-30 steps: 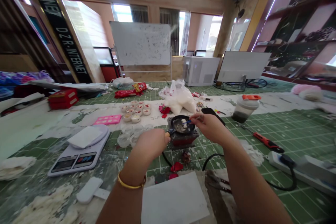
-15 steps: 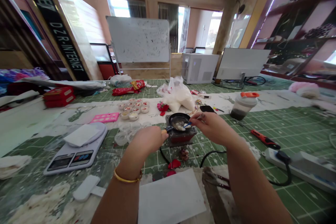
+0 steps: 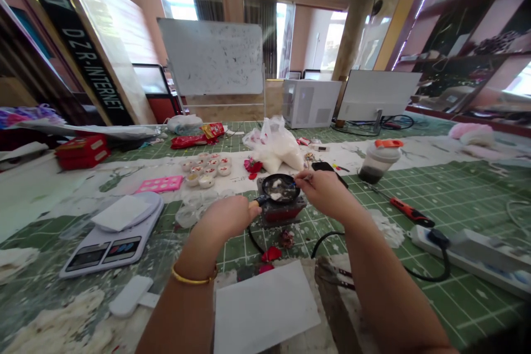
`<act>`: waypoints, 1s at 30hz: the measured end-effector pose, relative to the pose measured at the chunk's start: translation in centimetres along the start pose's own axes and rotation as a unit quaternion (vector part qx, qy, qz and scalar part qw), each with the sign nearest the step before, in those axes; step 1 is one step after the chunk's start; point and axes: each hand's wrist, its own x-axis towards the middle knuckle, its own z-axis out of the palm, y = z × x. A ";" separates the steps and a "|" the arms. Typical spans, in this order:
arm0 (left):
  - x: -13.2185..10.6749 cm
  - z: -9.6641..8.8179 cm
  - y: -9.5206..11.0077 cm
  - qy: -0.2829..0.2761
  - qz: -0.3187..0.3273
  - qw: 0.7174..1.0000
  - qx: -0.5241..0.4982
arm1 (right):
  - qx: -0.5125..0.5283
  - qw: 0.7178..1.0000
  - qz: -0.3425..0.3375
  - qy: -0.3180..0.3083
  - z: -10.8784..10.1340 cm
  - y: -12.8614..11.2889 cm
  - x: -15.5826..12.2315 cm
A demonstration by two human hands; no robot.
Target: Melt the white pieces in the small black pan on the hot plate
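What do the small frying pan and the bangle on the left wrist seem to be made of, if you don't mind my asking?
The small frying pan looks like metal with a dark, nonstick-style coating, judging by its black, low-sheen rim. The bangle looks like polished gold-coloured metal with a bright shine; solid or plated cannot be told.

**1 gold bangle, 2 bare forearms**

The left hand [image 3: 226, 217] and right hand [image 3: 326, 193] are bare, as are the left forearm [image 3: 178, 318] and right forearm [image 3: 390, 293], which run down to the bottom edge of the view. A thin gold bangle [image 3: 193, 278] circles the left wrist just behind the hand. It is a plain, smooth, shiny band that sits slightly loose, with its far side hidden behind the wrist.
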 end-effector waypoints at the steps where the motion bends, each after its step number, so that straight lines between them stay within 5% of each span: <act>1: 0.0 0.0 0.0 -0.002 -0.001 1.000 -0.002 | -0.002 1.000 0.008 0.001 -0.1 0.0 -0.1; 7: 0.3 -0.1 0.0 -0.011 -0.012 1.000 0.004 | 0.055 0.998 -0.031 -0.017 -0.1 -0.1 -0.4; 13: 1.2 0.1 -0.5 -0.002 -0.036 0.999 0.015 | 0.043 0.998 0.006 0.042 0.2 0.2 0.0; 18: 2.0 0.4 -1.5 0.021 -0.032 0.999 0.000 | 0.047 0.999 -0.015 -0.003 0.5 -0.2 0.1; 30: 1.7 0.2 -1.5 0.054 -0.038 0.998 -0.001 | 0.040 0.999 -0.020 0.022 -1.1 -0.3 -1.2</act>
